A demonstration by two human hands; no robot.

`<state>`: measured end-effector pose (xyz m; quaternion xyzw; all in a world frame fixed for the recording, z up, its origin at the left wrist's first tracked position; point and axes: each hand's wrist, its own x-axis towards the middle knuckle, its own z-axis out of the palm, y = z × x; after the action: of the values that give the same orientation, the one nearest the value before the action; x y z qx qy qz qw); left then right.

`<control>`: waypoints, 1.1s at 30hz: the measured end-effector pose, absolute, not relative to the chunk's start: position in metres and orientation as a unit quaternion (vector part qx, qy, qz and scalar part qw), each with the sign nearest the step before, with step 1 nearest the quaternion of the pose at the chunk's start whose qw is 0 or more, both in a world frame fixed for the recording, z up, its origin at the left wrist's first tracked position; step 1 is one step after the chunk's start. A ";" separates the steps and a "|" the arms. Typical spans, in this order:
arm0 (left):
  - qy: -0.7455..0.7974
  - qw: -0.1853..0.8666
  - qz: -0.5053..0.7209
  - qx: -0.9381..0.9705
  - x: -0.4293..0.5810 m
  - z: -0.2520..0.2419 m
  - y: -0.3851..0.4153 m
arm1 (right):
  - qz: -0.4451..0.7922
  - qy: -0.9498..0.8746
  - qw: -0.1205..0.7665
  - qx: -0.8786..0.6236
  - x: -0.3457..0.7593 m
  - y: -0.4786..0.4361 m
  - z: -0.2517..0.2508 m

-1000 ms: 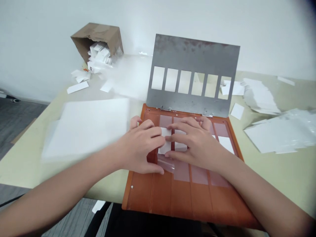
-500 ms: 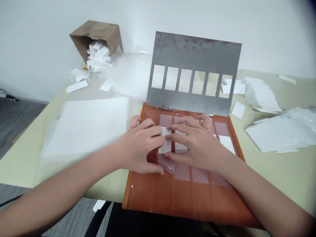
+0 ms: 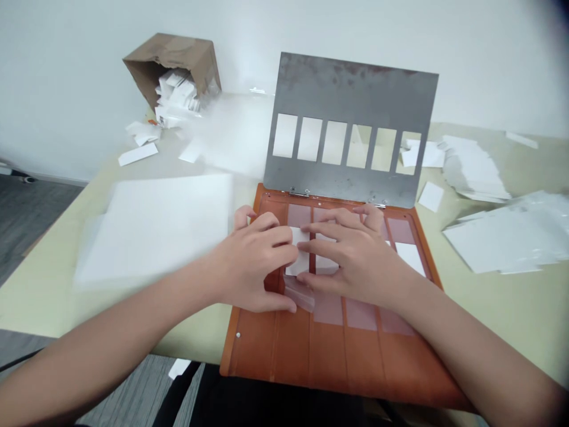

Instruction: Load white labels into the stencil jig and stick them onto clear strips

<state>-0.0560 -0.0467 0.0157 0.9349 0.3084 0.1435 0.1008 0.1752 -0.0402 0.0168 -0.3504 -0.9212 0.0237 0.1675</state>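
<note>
An orange hinged board [image 3: 338, 350] lies on the table, with pinkish strips set in its columns. My left hand [image 3: 253, 264] curls over a white card [image 3: 299, 255], its thumb low near a clear film strip [image 3: 299, 295]. My right hand [image 3: 351, 255] lies across a second white card [image 3: 325, 264], and its lowest finger touches the film. Part of both cards is hidden under my fingers. A third white card [image 3: 409, 258] lies on the board to the right. A steel plate [image 3: 351, 127] with several rectangular windows stands hinged up behind the board.
A tipped cardboard box [image 3: 171, 68] spills white cards at the back left of the pale green table [image 3: 66, 284]. A wide stack of white sheets [image 3: 153, 228] lies left of the board. Loose white sheets [image 3: 504, 234] and a pile of strips [image 3: 473, 169] lie to the right.
My hands stay in the same place on the cards. The view has shifted slightly, so the steel plate and box sit a little higher in the picture.
</note>
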 end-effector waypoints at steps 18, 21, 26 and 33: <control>0.363 -0.024 0.197 0.910 -0.048 0.005 -0.047 | 0.063 -0.933 0.136 -0.326 0.185 -0.041 0.023; 0.340 -0.073 0.197 0.917 -0.048 0.005 -0.047 | 0.055 -0.929 0.148 -0.335 0.181 -0.042 0.022; 0.297 -0.207 0.234 0.902 -0.048 0.007 -0.044 | 0.057 -0.924 0.155 -0.346 0.178 -0.042 0.019; 0.318 -0.219 0.253 0.887 -0.047 0.012 -0.045 | 0.066 -0.918 0.152 -0.360 0.178 -0.041 0.018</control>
<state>-0.0466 -0.0452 0.0123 0.8871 0.3179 0.2529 -0.2192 0.1776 -0.0413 0.0183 -0.3600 -0.9181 0.0659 0.1523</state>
